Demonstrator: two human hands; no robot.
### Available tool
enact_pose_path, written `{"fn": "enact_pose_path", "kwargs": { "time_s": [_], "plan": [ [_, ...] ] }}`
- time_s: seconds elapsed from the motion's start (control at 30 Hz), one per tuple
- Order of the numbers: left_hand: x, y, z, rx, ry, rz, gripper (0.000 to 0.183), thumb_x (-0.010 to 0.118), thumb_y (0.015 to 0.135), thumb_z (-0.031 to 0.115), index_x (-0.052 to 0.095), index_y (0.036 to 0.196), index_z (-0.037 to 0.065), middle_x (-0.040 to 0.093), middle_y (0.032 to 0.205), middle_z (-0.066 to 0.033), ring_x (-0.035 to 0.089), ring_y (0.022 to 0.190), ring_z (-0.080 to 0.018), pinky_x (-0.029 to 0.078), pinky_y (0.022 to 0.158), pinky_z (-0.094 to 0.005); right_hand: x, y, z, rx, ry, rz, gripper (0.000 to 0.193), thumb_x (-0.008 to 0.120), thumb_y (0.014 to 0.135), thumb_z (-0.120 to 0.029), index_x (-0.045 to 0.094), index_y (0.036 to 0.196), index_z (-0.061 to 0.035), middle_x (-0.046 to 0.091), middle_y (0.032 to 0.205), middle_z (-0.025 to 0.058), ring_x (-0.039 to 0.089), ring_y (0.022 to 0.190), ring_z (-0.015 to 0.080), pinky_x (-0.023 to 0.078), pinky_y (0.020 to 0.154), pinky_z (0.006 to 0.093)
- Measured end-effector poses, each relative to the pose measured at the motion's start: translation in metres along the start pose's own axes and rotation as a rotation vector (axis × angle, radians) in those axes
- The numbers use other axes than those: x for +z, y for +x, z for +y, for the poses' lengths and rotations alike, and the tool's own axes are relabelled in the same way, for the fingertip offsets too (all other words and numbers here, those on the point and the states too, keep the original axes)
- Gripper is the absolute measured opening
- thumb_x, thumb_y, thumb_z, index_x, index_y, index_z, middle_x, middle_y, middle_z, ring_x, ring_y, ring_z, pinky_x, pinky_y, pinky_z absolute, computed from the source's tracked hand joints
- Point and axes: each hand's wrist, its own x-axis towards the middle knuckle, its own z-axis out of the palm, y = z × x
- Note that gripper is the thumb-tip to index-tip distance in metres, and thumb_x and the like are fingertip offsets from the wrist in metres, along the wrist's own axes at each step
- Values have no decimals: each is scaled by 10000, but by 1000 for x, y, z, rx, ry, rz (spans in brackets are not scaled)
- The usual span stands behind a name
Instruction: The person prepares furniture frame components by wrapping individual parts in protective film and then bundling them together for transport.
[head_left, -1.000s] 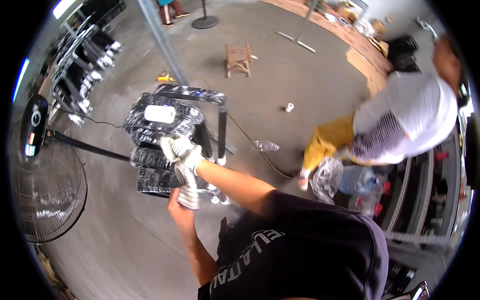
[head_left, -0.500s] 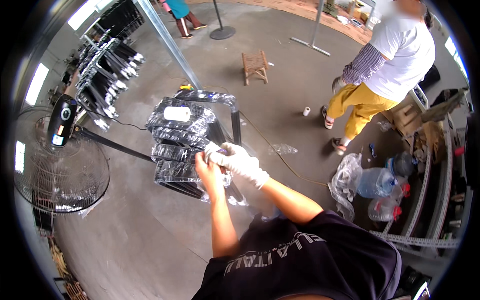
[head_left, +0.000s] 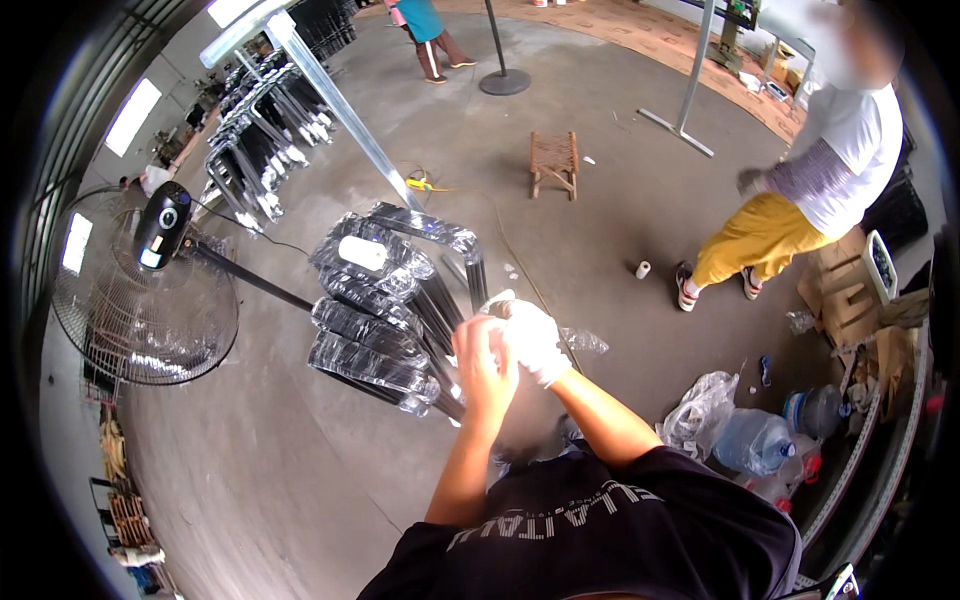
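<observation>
My bare left hand and my right hand, in a white glove, meet in front of me. The left fingers are curled against the gloved hand. Closed too, the right fingers bend towards the left hand, and whatever lies between the two is hidden. Just left of them stands a stack of black bent-tube frames, their upper ends wrapped in shiny clear film. A white roll lies on top of the stack. Both hands appear apart from the frames.
A black fan stands left of the stack, beside a metal post. A co-worker in yellow trousers is at the right. Farther off are a woven stool and a small white roll. Large bottles lie lower right.
My hands have drawn back from the wrapped frames, to the right, still together. The view has shifted, and the co-worker has turned and stepped.
</observation>
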Motion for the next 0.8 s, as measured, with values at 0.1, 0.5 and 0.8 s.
{"fn": "enact_pose_path", "kwargs": {
  "time_s": [0.1, 0.5, 0.8],
  "plan": [
    [16, -4, 19, -87, 24, 126, 163, 531, 815, 59, 512, 967, 0, 502, 961, -162, 508, 891, -308, 437, 763, -382, -17, -1, 7, 234, 355, -104, 294, 696, 640, -268, 651, 803, -27, 628, 705, 101, 618, 660, 205, 468, 594, 302],
    [18, -13, -5, -392, 335, -693, 222, 459, 776, 60, 577, 950, -11, 608, 786, -255, 605, 790, -406, 476, 717, -465, -23, -7, 36, 109, -73, -185, 352, 609, 785, -355, 658, 831, -10, 626, 763, 183, 606, 810, 269, 465, 697, 341],
    [-5, -13, -61, -875, -1569, -1, 655, 440, 578, 36, 374, 1195, -175, 466, 1224, -266, 366, 1232, -366, 247, 1071, -434, -24, -30, 19, -107, 102, -546, 352, 543, 845, -386, 665, 921, -65, 645, 755, 115, 628, 728, 229, 480, 692, 322]
  ]
}}
